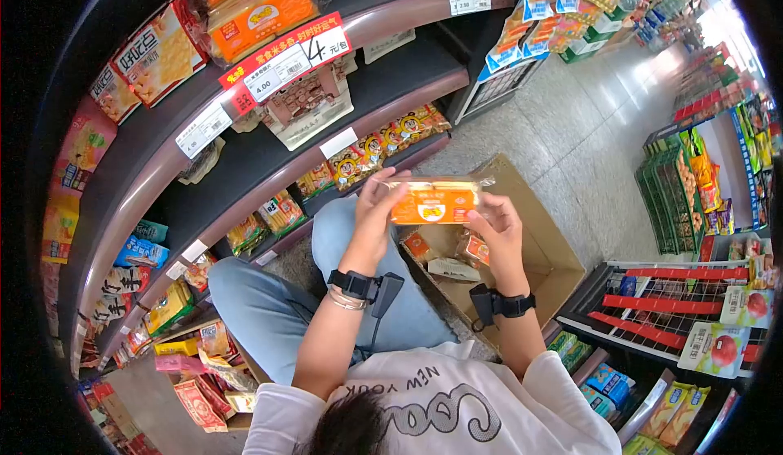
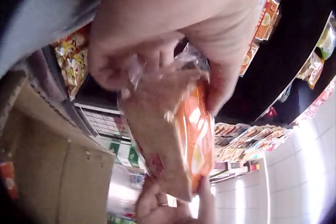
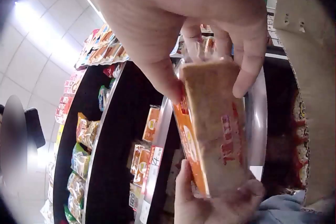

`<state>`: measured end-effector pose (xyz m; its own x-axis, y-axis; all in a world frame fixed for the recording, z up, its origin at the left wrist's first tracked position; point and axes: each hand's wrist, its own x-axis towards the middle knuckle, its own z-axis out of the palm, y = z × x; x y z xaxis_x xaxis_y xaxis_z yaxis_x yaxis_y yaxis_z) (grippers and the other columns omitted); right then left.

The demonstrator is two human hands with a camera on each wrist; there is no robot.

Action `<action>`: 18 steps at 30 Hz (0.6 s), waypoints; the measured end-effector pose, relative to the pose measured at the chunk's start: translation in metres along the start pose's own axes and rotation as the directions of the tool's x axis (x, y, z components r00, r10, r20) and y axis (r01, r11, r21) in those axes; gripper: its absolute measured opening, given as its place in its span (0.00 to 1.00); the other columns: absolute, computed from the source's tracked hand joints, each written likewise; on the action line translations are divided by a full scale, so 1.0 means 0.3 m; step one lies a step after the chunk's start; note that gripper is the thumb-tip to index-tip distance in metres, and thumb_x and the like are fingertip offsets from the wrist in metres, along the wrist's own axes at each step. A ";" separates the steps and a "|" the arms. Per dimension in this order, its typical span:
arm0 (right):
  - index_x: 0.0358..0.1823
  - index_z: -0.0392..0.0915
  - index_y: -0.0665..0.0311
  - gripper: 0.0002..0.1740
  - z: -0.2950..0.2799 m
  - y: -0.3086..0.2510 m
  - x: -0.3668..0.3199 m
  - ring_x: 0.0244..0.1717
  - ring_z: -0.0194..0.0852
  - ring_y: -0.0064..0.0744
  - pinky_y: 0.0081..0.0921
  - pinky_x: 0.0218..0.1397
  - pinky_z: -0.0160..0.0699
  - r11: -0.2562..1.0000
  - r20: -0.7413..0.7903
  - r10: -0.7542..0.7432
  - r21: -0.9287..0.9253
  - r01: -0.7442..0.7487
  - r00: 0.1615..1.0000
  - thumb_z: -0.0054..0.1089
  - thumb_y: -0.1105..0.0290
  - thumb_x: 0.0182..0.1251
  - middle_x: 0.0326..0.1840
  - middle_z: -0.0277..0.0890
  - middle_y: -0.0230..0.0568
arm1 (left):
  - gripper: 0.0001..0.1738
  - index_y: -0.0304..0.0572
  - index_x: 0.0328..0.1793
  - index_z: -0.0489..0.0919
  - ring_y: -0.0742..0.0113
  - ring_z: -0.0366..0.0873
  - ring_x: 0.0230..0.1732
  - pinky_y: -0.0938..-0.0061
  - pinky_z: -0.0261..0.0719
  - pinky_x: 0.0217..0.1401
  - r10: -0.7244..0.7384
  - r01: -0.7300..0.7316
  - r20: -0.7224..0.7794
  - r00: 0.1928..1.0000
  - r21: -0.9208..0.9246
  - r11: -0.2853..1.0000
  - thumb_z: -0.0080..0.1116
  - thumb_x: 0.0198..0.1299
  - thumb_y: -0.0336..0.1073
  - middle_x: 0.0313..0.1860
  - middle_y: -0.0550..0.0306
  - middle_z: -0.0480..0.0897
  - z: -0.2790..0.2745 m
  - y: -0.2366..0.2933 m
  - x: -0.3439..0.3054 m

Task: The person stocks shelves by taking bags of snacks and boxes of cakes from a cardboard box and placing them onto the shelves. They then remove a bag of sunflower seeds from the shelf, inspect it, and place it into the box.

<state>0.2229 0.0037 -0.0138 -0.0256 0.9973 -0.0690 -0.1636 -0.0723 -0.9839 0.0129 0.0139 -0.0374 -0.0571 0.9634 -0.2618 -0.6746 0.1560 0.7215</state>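
Note:
An orange packet of rice crackers [image 1: 433,204] in clear wrap is held up between both hands, above an open cardboard box. My left hand [image 1: 377,208] grips its left end, and my right hand [image 1: 497,220] pinches the right end with thumb and fingers. In the left wrist view the left thumb lies along the orange label side of the packet [image 2: 195,134]. The right wrist view shows the pale crackers [image 3: 218,119] through the wrap, with red print on that side. Inside the cardboard box [image 1: 542,261] lie a few more orange packets [image 1: 474,249].
Curved shelves [image 1: 269,182] with packaged snacks run along the left; similar orange packs [image 1: 265,14] sit on the upper one, behind a price sign [image 1: 285,59]. Wire racks [image 1: 652,300] and a green crate [image 1: 665,198] of goods stand to the right. Another box of snacks [image 1: 214,373] is at lower left.

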 end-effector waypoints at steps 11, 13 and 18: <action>0.47 0.73 0.68 0.11 0.017 0.042 -0.010 0.53 0.74 0.25 0.22 0.56 0.73 1.000 0.038 -0.004 -0.008 0.004 0.999 0.61 0.75 0.65 0.53 0.74 0.37 | 0.18 0.36 0.58 0.75 0.68 0.75 0.57 0.73 0.72 0.61 0.108 -0.108 0.005 0.994 0.061 0.992 0.61 0.62 0.32 0.60 0.49 0.77 -0.029 0.021 -0.006; 0.47 0.73 0.69 0.11 0.015 0.043 -0.011 0.53 0.74 0.25 0.23 0.57 0.72 1.000 0.033 -0.001 -0.019 0.002 0.999 0.61 0.74 0.66 0.52 0.74 0.37 | 0.18 0.36 0.58 0.75 0.68 0.75 0.58 0.73 0.73 0.61 0.115 -0.116 0.015 0.993 0.062 0.991 0.60 0.62 0.31 0.60 0.49 0.77 -0.029 0.019 -0.011; 0.48 0.72 0.68 0.09 0.017 0.029 -0.019 0.56 0.71 0.27 0.27 0.57 0.73 0.999 0.063 0.006 -0.046 -0.003 0.998 0.53 0.72 0.71 0.58 0.71 0.39 | 0.19 0.36 0.60 0.73 0.67 0.75 0.58 0.73 0.73 0.62 0.076 -0.076 0.001 0.997 0.016 0.997 0.59 0.64 0.33 0.60 0.48 0.77 -0.033 0.017 -0.020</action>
<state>0.2165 -0.0027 -0.0212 -0.0885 0.9940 -0.0641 -0.1176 -0.0743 -0.9903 0.0025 0.0068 -0.0384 -0.1074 0.9728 -0.2053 -0.6568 0.0856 0.7492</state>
